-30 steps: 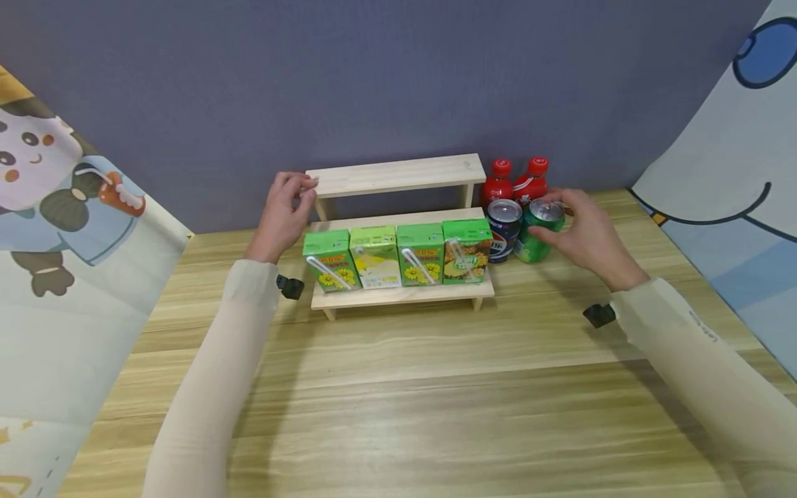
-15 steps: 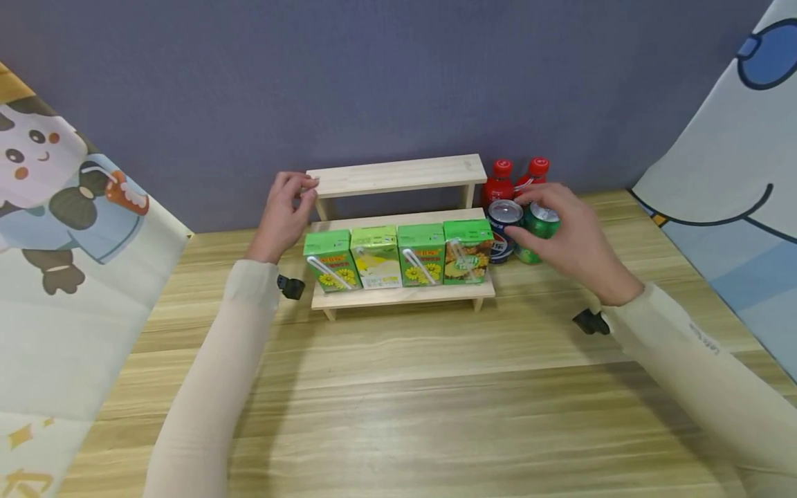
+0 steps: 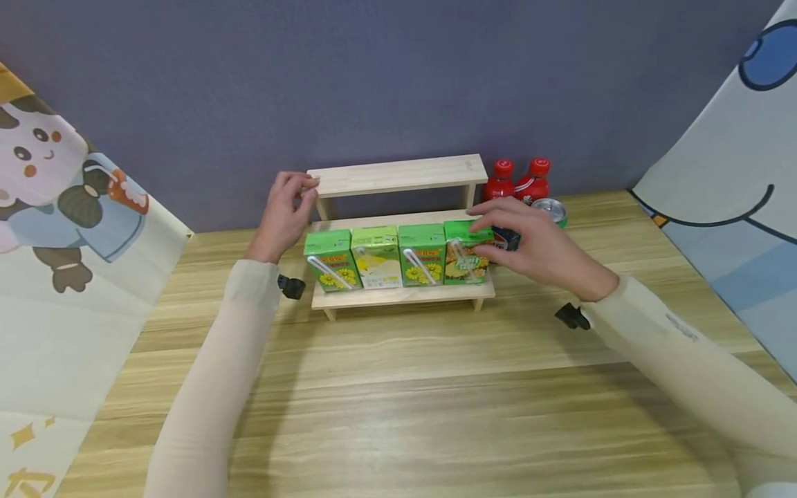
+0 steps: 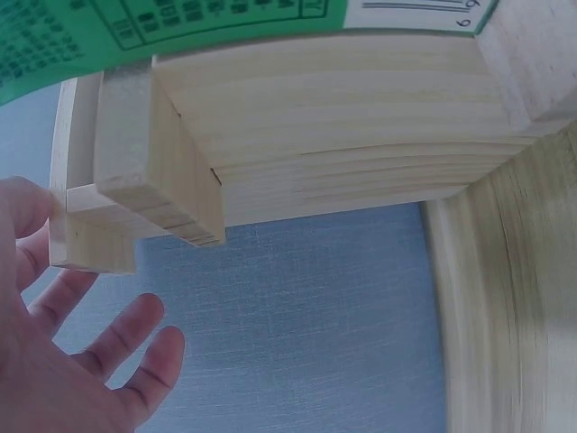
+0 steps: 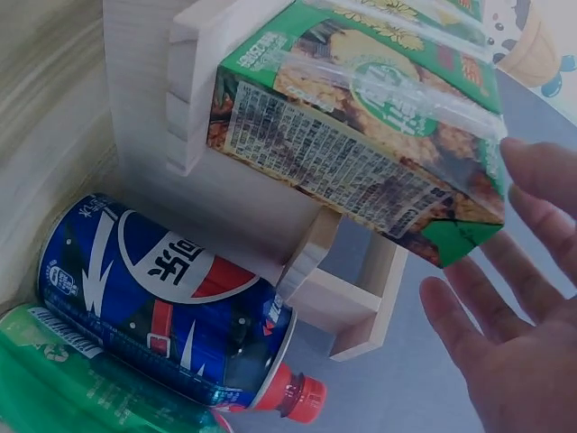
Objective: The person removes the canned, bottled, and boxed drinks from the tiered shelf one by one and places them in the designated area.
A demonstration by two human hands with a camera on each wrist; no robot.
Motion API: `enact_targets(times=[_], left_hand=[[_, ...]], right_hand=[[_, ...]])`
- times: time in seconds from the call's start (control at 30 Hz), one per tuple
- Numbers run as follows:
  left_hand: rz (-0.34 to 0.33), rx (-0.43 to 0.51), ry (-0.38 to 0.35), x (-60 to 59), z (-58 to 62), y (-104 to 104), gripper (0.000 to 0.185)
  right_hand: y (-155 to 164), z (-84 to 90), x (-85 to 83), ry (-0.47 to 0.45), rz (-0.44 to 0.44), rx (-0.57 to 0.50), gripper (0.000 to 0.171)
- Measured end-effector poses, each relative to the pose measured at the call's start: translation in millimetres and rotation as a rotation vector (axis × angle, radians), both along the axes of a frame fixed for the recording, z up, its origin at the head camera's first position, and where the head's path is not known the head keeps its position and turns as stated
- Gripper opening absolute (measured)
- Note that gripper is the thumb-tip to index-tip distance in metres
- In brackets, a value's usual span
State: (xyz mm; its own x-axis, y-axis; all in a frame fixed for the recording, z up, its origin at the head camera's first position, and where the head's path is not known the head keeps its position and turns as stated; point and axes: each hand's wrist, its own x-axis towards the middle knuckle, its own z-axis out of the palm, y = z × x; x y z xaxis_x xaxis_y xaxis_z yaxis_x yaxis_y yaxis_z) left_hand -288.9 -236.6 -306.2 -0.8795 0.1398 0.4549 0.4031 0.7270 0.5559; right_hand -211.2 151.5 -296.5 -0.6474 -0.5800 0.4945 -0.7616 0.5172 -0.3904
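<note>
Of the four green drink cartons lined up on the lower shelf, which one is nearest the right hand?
The rightmost carton, the one with the darker pineapple print. The right hand hovers open at its top corner; the other three sit further left.

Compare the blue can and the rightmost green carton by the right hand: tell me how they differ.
The blue can is a round cylinder with a red, white and blue logo; the rightmost green carton is a flat-sided box printed in green and yellow. The can stands on the table beside the wooden rack; the carton stands on the rack's lower step. The carton carries a wrapped straw; the can shows none. Both stand upright.
</note>
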Motion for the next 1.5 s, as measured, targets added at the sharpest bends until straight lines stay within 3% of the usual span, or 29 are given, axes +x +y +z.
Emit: enact_targets(times=[0.57,0.8,0.97,1.5], left_hand=[[0.004,-0.004,0.01,0.1,0.2,4.5,0.03],[0.006,-0.006,0.012,-0.9,0.9,8.0,0.029],[0.011,-0.012,0.007,-2.3,1.3,10.6,0.029],[0.012,-0.019,-0.009,-4.6,-2.5,15.1,0.03]], right_hand=[[3.2,-9.6,-17.4,-0.055,0.017,0.048,0.032],[7.3,-13.3,-16.1,-0.008,0.035,0.004,0.03],[13.2,-16.0,-11.8,0.009,0.049,-0.041,0.031],[70.8,-9.4,15.9,0.112,-0.105,-0.056,0.032]])
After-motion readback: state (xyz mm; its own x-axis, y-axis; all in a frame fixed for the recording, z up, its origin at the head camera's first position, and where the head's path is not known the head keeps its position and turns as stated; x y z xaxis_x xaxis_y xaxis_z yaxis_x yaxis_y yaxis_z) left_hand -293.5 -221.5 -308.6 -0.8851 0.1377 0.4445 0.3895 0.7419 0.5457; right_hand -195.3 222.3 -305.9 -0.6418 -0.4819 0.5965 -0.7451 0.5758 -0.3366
